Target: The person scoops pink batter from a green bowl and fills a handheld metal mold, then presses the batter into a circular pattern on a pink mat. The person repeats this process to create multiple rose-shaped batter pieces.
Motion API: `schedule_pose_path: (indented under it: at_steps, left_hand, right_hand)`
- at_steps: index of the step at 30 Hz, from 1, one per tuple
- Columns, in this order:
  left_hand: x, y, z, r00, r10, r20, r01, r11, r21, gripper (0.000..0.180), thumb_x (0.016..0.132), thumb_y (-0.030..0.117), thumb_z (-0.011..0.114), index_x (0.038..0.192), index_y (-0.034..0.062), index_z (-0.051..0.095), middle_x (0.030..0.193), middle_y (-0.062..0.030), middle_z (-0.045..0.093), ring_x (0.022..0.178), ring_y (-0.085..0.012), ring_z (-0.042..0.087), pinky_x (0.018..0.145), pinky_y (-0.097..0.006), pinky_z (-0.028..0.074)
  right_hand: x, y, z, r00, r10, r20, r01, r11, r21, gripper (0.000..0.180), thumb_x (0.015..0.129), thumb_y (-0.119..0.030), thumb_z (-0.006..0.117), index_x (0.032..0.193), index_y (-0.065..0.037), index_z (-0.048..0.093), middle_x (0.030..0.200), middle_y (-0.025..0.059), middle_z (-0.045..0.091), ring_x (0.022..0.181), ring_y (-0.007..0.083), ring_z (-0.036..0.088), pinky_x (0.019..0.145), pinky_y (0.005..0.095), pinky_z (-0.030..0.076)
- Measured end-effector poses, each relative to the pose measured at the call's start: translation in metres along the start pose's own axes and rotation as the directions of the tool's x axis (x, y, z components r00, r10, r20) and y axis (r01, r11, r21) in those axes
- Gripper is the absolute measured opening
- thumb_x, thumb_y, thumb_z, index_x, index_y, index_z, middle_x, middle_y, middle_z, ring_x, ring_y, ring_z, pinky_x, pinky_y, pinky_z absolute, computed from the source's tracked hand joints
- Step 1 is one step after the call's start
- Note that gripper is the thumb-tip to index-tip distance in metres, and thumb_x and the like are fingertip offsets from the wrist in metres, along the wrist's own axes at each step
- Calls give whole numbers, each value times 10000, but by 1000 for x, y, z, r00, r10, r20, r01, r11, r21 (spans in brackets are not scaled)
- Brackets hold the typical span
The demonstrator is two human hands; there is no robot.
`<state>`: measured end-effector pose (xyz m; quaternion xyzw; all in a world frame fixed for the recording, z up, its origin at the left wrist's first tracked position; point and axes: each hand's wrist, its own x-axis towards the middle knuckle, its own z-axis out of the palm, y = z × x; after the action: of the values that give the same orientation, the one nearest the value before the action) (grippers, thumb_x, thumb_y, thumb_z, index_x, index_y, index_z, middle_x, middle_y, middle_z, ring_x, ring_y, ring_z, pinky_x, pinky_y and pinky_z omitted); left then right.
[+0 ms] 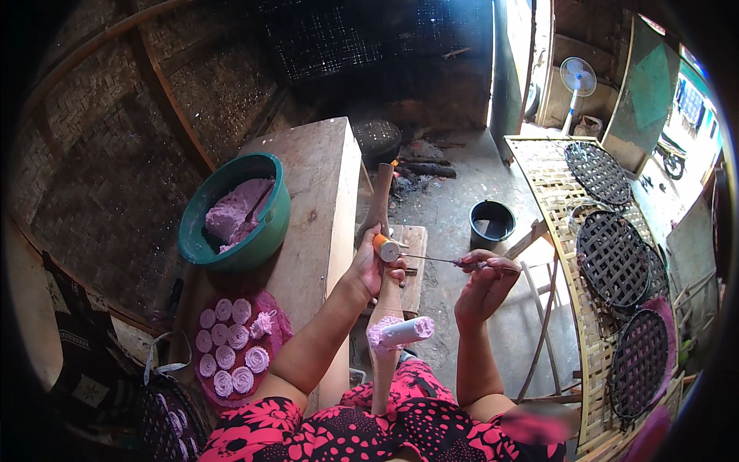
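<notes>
My left hand (372, 268) is closed around a short cylinder (389, 249), orange on the side with a pale end, held against a long wooden bar (380, 202). My right hand (485, 289) pinches the dark handle end of a thin metal rod (433, 258). The rod points left, its tip at or very near the cylinder's pale end. Closer to my body, a pale tube (408, 331) smeared with pink dough sticks out from the bar. Pink dough (235, 212) with a stirring stick fills part of a green basin (279, 208) on the left.
The basin stands on a wooden table (308, 169). Below it, several pink dough rosettes (219, 335) lie on a round pink mat. At right, a bamboo rack (531, 158) carries dark woven trays (613, 258). A black bucket (493, 222) stands on the floor, with firewood (427, 168) burning beyond.
</notes>
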<state>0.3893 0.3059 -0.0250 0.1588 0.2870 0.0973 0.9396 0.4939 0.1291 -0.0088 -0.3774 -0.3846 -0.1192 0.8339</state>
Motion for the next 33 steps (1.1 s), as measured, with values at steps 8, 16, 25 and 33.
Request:
schedule_pose_path:
  at_steps: [8,16,25,33]
  left_hand:
    - [-1,3,-10,999,19,28,-19,1000,-6,525,883,593,590,829,76,513,756,-60,518,626,-175,480,522,-306,399]
    - [-2,3,-13,999,4,41,-3,1000,-21,561,878,617,578,832,63,504,759,-62,516,628,-178,483,522,-306,400]
    - [-3,-1,-14,999,28,29,-29,1000,8,536,880,625,567,844,94,512,733,-58,514,612,-173,483,507,-302,398]
    - [-7,-9,0,997,8,-75,-7,1000,20,545,898,650,511,806,114,477,596,-23,456,511,-149,460,441,-290,362]
  right_hand:
    - [-2,-5,4,991,18,130,-14,999,-34,244,1036,-295,478,1103,-77,392,948,169,620,792,191,625,672,282,511]
    - [-5,-8,6,981,-34,192,41,999,-31,238,1035,-276,481,1094,-75,367,924,191,618,770,216,640,653,294,530]
    - [0,-12,12,955,-97,279,111,993,-32,180,1038,-212,463,1102,-73,368,921,199,618,774,224,639,674,304,541]
    - [15,-23,20,885,-164,437,206,977,-49,113,1035,-132,437,1105,-74,370,910,198,624,765,227,638,685,315,548]
